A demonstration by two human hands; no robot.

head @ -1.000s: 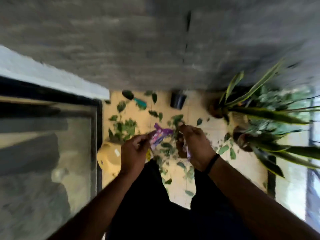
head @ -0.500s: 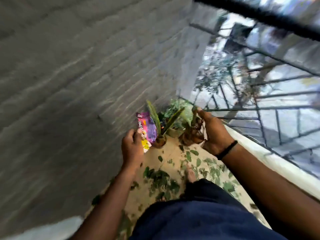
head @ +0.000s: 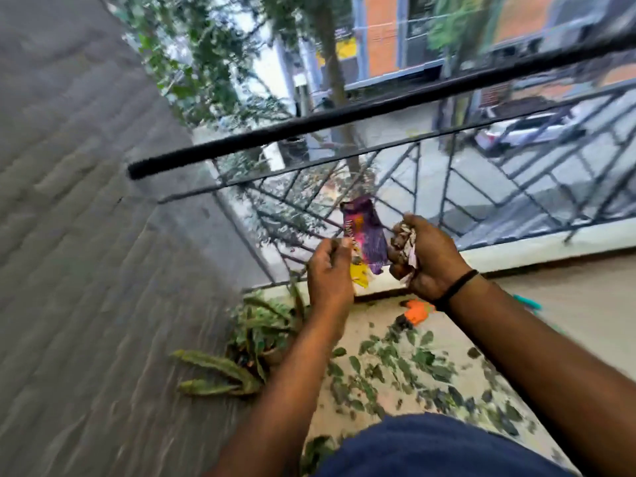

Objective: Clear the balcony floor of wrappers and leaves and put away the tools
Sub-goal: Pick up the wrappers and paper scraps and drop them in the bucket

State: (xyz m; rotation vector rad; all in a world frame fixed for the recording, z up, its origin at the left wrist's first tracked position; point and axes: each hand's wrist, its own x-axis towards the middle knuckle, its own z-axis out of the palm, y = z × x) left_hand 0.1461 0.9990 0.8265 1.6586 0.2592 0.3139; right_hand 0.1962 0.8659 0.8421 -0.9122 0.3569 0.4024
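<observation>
My left hand point(head: 328, 273) pinches a purple and yellow snack wrapper point(head: 364, 241), held upright in front of the railing. My right hand point(head: 426, 258) grips a crumpled bundle of brown and white wrappers point(head: 402, 241) right beside it. Both hands are raised at chest height. Below them, several green leaves point(head: 395, 370) lie scattered over the beige balcony floor point(head: 568, 297). An orange and black tool point(head: 414, 313) lies on the floor near the railing's base. A teal handle point(head: 526, 301) shows just behind my right forearm.
A black metal railing point(head: 344, 115) runs across the view, with the street and parked cars below it. A grey brick wall point(head: 86, 235) fills the left. A potted plant with long striped leaves point(head: 258, 335) stands in the corner by the wall.
The view has swung right, from the wall and corner plants to the railing and street. Both hands have stayed raised with their wrappers and moved closer together.
</observation>
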